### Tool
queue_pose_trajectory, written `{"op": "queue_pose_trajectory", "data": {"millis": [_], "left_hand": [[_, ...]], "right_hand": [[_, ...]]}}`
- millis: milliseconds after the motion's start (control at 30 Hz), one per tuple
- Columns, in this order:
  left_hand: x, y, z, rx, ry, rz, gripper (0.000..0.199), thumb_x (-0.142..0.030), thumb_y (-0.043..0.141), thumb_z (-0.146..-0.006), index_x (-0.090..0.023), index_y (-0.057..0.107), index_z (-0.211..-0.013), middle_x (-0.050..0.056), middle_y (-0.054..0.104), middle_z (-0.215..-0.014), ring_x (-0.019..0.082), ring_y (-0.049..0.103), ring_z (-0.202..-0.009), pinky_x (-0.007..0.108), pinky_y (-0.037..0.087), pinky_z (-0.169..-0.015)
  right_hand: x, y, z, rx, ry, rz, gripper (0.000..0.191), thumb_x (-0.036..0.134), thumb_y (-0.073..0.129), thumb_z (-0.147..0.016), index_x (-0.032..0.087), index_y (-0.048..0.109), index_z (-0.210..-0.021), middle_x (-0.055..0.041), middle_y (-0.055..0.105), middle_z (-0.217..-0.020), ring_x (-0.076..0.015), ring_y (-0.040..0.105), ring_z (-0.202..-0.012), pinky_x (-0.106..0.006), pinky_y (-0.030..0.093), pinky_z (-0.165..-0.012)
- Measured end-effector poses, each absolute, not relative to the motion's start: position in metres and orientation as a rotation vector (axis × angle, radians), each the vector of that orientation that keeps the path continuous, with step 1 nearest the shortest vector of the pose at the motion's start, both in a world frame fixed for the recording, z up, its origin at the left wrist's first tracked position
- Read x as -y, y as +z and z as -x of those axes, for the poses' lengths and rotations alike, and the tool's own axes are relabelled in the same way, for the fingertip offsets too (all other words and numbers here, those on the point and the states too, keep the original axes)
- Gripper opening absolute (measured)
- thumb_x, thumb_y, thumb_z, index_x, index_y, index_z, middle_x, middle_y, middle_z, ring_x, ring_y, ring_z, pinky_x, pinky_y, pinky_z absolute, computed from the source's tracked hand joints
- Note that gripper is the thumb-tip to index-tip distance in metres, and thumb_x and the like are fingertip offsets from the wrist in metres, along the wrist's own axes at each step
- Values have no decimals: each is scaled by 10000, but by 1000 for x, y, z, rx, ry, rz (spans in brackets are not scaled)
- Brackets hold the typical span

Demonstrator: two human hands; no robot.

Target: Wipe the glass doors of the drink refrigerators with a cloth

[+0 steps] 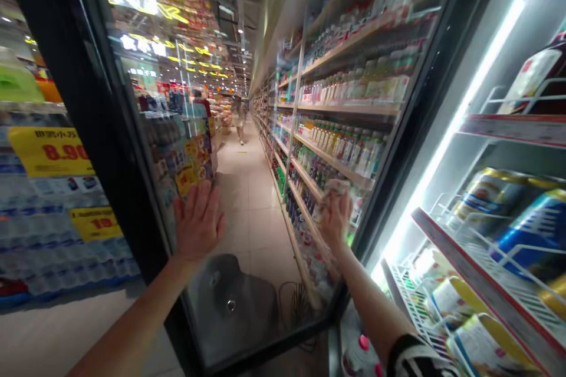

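A glass door point(247, 200) with a wide black frame stands in front of me, swung out from a lit cooler. My left hand point(198, 218) lies flat against the lower left part of the glass, fingers spread, holding nothing. Near the door's right side, my right hand point(336, 221) presses a crumpled, pale cloth point(336, 188) against the glass. Its fingers are bent over the cloth and a little blurred. Bottles on shelves and an aisle show through the pane.
Cooler shelves with cans point(490, 194) and cartons are close on the right. Stacked water bottles point(57, 235) with yellow price signs point(48, 152) stand at the left. A person point(239, 118) is far down the aisle. Bottles with pink caps point(360, 356) are low beside the door.
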State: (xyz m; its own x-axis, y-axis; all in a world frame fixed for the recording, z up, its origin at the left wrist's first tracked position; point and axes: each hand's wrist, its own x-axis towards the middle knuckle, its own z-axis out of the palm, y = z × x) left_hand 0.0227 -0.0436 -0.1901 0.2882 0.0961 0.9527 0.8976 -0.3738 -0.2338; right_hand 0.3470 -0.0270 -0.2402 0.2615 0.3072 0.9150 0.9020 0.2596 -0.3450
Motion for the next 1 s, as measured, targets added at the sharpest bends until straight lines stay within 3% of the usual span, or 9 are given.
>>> {"op": "queue_pose_trajectory", "data": {"millis": [100,333,533,633,767,833,1000], "left_hand": [[42,-191,-24,901,-1190,1684,740,-231,559,-818,-191,193,-1461,127,296,-1492,248,160,-1420,495,116,-1159],[38,-191,-20,928,-1199,1711,736,-248,550,-833,-228,174,-1465,115,303,-1488,249,169,-1413,488,97,-1161],[35,-189,-19,913,-1147,1731,716,-212,519,-855,-200,149,-1468,123,271,-1500,204,91,-1427,455,67,-1168],[34,-187,-12,905,-1148,1801,670,-156,447,-878,-228,141,-1469,111,294,-1496,201,102,-1424,469,104,-1165],[42,-182,7,863,-1179,1951,637,-106,378,-887,-257,154,-1464,96,293,-1505,205,209,-1407,450,248,-1141],[49,-180,17,863,-1229,1974,623,-104,367,-892,-260,165,-1461,95,273,-1514,210,260,-1391,430,312,-1119],[60,-183,28,865,-1285,1987,595,-108,370,-899,-271,210,-1448,85,329,-1488,212,306,-1372,427,346,-1106]], "right_hand": [[19,-225,-357,989,-523,1370,534,290,301,-882,71,437,-1349,-234,302,-1463,-327,260,-1371,-604,268,-1054],[39,-240,-281,1708,-812,1072,451,226,439,-842,278,521,-1282,-70,380,-1450,-254,248,-1393,-525,234,-1109],[17,-195,-296,1235,-744,1214,501,218,351,-880,159,414,-1373,-173,229,-1510,-292,174,-1414,-578,243,-1080],[28,-219,-256,1573,-740,1109,477,203,423,-847,185,481,-1320,-141,293,-1495,-285,141,-1423,-574,173,-1109],[53,-264,-206,2124,-769,842,398,166,500,-806,259,584,-1184,-42,476,-1400,-195,242,-1391,-465,86,-1160],[53,-257,-199,2128,-786,836,369,164,501,-816,263,597,-1159,-35,496,-1384,-184,271,-1377,-449,76,-1160],[32,-206,-191,1826,-768,1034,457,189,503,-829,227,511,-1284,-101,366,-1473,-269,196,-1411,-548,115,-1128]]}}
